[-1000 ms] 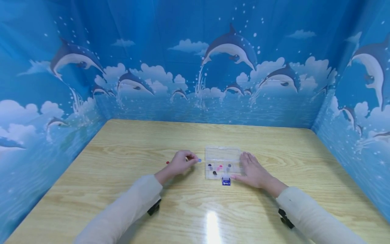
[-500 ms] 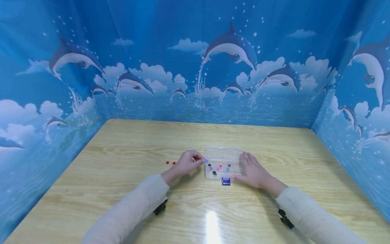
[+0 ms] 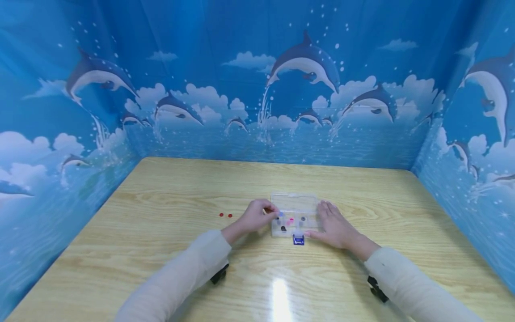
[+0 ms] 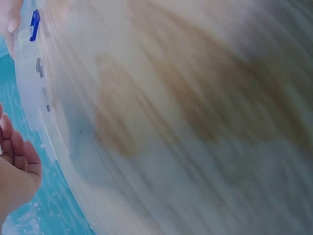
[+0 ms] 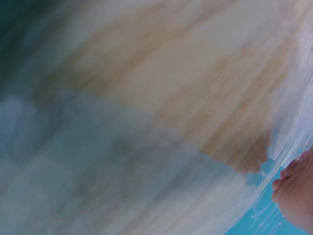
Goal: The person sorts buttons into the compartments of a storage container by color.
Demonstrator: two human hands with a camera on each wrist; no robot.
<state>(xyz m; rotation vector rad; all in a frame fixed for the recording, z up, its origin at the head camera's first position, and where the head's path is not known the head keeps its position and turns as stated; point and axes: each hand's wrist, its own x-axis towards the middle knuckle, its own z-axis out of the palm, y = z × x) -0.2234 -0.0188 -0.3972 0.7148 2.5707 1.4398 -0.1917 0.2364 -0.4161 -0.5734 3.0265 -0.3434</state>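
Note:
A small clear plastic compartment box (image 3: pixel 309 222) lies open on the wooden table, its lid (image 3: pixel 293 202) laid back and a blue latch (image 3: pixel 298 240) at the front. Several small beads, dark and pink, sit in its compartments. My left hand (image 3: pixel 275 211) reaches over the box's left end and pinches a small blue bead (image 3: pixel 280 214) at its fingertips. With straight fingers, my right hand (image 3: pixel 322 220) rests flat against the box's right side. Both wrist views are blurred; the left wrist view shows the box edge (image 4: pixel 29 83) and its latch (image 4: pixel 34 24).
Two small red beads (image 3: pixel 225 215) lie on the table (image 3: pixel 257 277) left of my left hand. Blue dolphin-print walls (image 3: pixel 257 89) close in the table at the back and on both sides. A light glare shows near the front edge.
My left hand has carried the blue bead to the right, from the table beside the box to over its left compartments. The right hand has stayed put.

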